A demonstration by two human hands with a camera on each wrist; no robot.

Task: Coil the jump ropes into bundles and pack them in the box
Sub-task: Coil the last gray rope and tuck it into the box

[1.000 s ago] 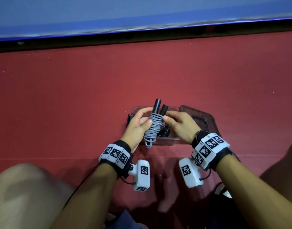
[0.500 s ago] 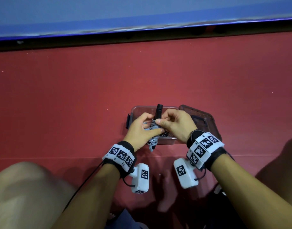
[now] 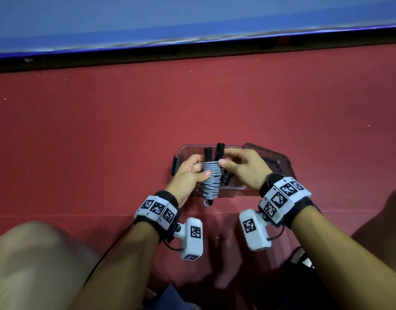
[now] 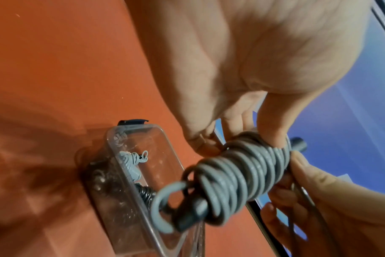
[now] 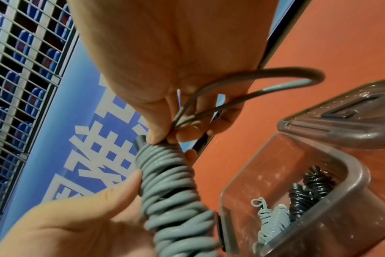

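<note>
A grey jump rope [image 3: 211, 180] [image 4: 240, 177] [image 5: 171, 187] is wound into a tight bundle around its two black handles [image 3: 215, 152]. My left hand [image 3: 189, 173] grips the bundle's left side, thumb across the coils. My right hand [image 3: 241, 167] pinches the rope's upper end at the handles, with a loose loop of rope [image 5: 275, 81] running through its fingers. The bundle hangs over the clear plastic box [image 3: 234, 189] [image 5: 349, 175] on the red floor. Inside the box lie a black coiled rope [image 5: 308, 189] and a pale grey coiled rope [image 5: 273, 220] [image 4: 130, 165].
The box's dark lid [image 3: 271, 159] [image 5: 345, 113] leans open on the right side of the box. A black latch [image 3: 174, 165] sticks out on the box's left end. A blue padded wall [image 3: 192, 21] runs along the far edge of the red floor [image 3: 103, 130]. My knees are at the bottom corners.
Both hands turned the bundle so that two handles show again side by side. The right hand shifted up to the handle end; the left thumb now lies across the coils.
</note>
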